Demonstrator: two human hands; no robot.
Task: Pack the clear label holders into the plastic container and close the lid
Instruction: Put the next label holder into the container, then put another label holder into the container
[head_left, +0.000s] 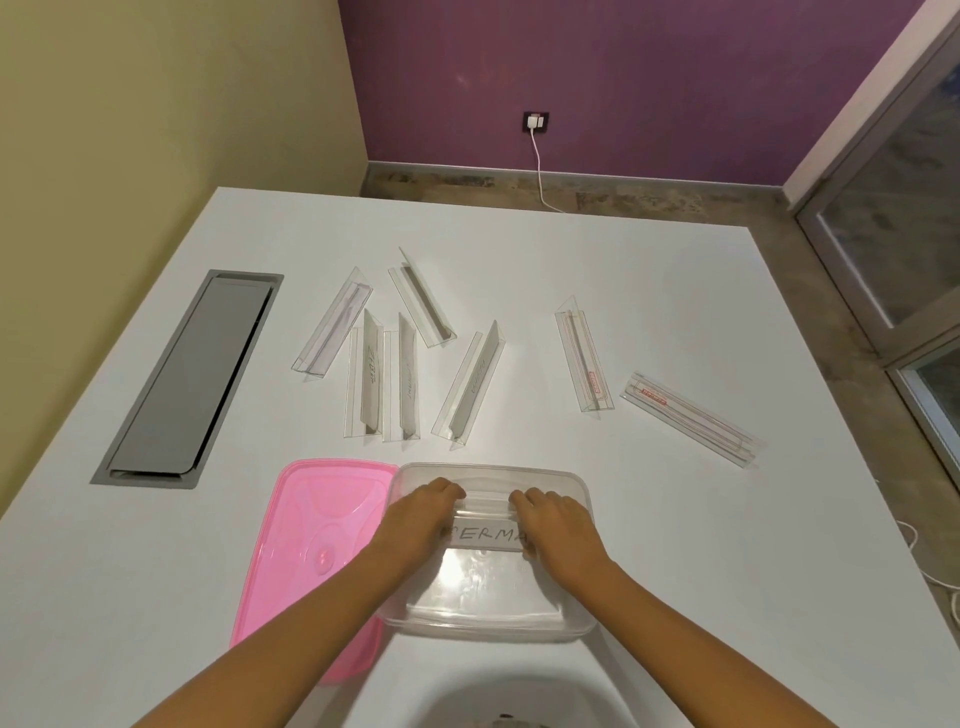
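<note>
Both my hands are down in the clear container (582, 488) right now, which sits at 6 o'clock on the white table (675, 545). My left hand (415, 519) and right hand (558, 525) each have one end of a label holder (485, 535), fingers curled over the top edge and closed on it. It's the one with handwritten letters on its paper strip. Its long axis runs 9 to 3, straight across the box, lettered face toward me, pressed near the far wall. Looks to me like it's basically seated, so letting go is the next thing.

The pink lid (306, 545) lies flat at 9 o'clock of the box, its right edge touching or slightly tucked under the box. Can't tell which.

What matters for the next grab: the loose holders are all out past the box toward 12. Nearest is the tilted one (467, 382) at about 12, long axis running roughly 7 to 1, near end pointing back at the box. Two more (366, 382) (402, 379) stand side by side at 11, running 6 to 12, with another two (332, 327) (422, 299) behind them. Two with red print (584, 358) (691, 418) sit off at 1 and 2.

Either hand reaches the tilted one, left is slightly closer I'd say. It'd need roughly a quarter turn to lie across the box like the first.
</note>
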